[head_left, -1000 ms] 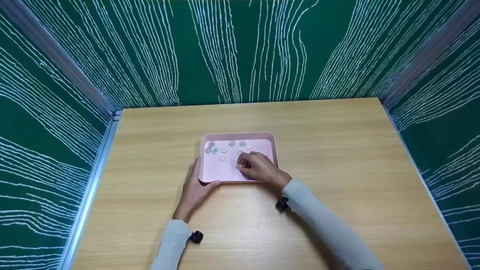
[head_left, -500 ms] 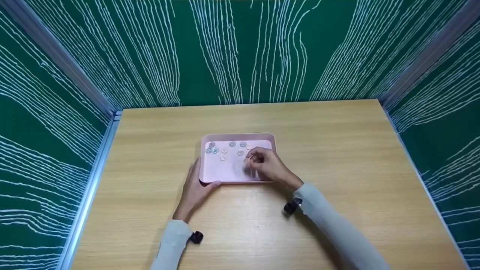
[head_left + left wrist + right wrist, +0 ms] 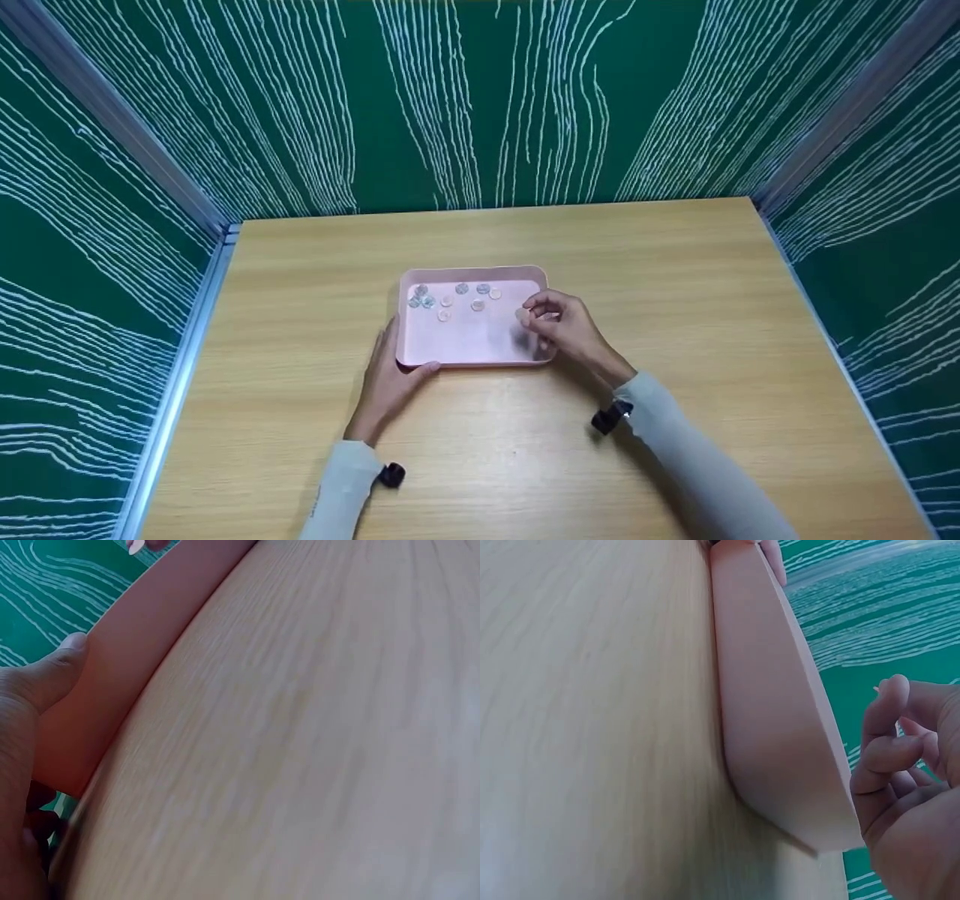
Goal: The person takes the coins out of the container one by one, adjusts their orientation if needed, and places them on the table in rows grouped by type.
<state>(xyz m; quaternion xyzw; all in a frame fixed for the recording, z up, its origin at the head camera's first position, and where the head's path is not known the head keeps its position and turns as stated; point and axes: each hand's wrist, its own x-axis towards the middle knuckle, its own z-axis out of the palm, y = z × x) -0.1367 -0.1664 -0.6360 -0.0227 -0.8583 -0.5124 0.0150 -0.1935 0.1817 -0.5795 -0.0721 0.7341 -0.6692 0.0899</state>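
Observation:
In the head view a shallow pink tray (image 3: 472,363) sits on the wooden table. My left hand (image 3: 387,382) holds its near left corner, the fingers along the left side and the thumb on the front wall. My right hand (image 3: 570,328) is raised over the tray's right end, pinching a small pale coin (image 3: 523,315) between thumb and fingertips. In the left wrist view that coin (image 3: 136,547) shows edge-on at the top. Inside the tray lie several silvery coins (image 3: 427,302) at the far left, two more silvery coins (image 3: 483,288) at the far middle, and several pale coppery coins (image 3: 478,305).
The light wooden table (image 3: 637,285) extends around the tray on all sides. Green panels (image 3: 480,105) with wavy white lines stand at the back and both sides, joined by metal posts (image 3: 847,97). Each wrist carries a small black camera (image 3: 391,475).
My right hand has moved right across the tray and lifted slightly, with the coin in its fingertips. My left hand stays on the corner, and the tray and the other coins keep their places.

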